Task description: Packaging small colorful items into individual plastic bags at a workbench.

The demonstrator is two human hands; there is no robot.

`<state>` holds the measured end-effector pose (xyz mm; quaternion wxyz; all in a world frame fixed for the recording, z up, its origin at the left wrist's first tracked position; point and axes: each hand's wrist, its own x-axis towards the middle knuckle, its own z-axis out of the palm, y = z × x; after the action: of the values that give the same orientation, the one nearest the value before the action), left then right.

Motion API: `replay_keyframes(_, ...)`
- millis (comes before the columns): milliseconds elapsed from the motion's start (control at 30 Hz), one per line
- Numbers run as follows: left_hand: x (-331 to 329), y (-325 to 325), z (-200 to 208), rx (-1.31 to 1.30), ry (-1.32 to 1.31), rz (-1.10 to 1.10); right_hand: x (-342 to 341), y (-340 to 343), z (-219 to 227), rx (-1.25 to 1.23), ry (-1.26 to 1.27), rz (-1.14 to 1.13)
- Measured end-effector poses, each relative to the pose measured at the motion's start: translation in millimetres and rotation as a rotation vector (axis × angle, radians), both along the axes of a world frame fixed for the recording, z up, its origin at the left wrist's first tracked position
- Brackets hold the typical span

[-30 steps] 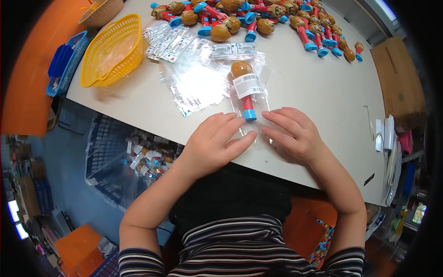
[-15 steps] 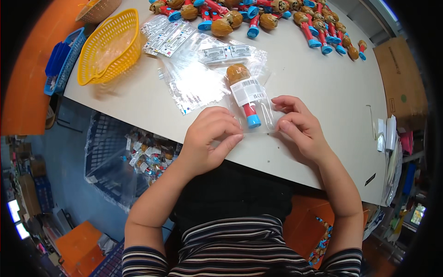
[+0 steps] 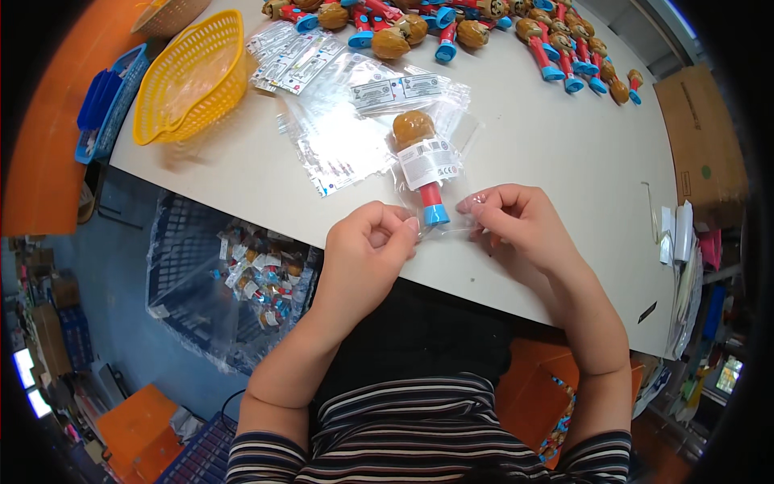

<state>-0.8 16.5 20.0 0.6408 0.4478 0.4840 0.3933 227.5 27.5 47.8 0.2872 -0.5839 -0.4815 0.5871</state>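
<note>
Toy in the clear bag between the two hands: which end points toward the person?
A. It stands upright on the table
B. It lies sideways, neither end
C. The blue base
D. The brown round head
C: the toy lies flat in its clear bag with the blue base nearest the left hand and right hand, brown head pointing away.

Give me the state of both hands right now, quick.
Left hand: closed, pinching the near edge of the clear plastic bag with the toy inside.
Right hand: closed, pinching the same bag edge from the other side.
</note>
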Motion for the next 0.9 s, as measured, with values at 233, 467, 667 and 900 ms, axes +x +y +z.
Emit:
replay_keyframes(233, -4.7, 6.3, -8.6, -0.025, -0.232, 0.035, 6.6, 2.5, -2.0, -0.153, 0.302, -0.065)
replay_keyframes(467, -15.7, 8.0, -4.8, -0.24, -0.434, 0.088, 5.2, 2.4, -2.5, -0.182, 0.321, -0.087)
replay_keyframes(667, -17.9, 8.8, -1.6, -0.245, -0.259, -0.009, 1.2, 0.3, -3.0, -0.182, 0.297, -0.073)
replay_keyframes(900, -22.0, 11.4, -3.4, -0.206, -0.132, -0.069, -3.4, -4.2, -4.4, -0.133, 0.24, -0.076)
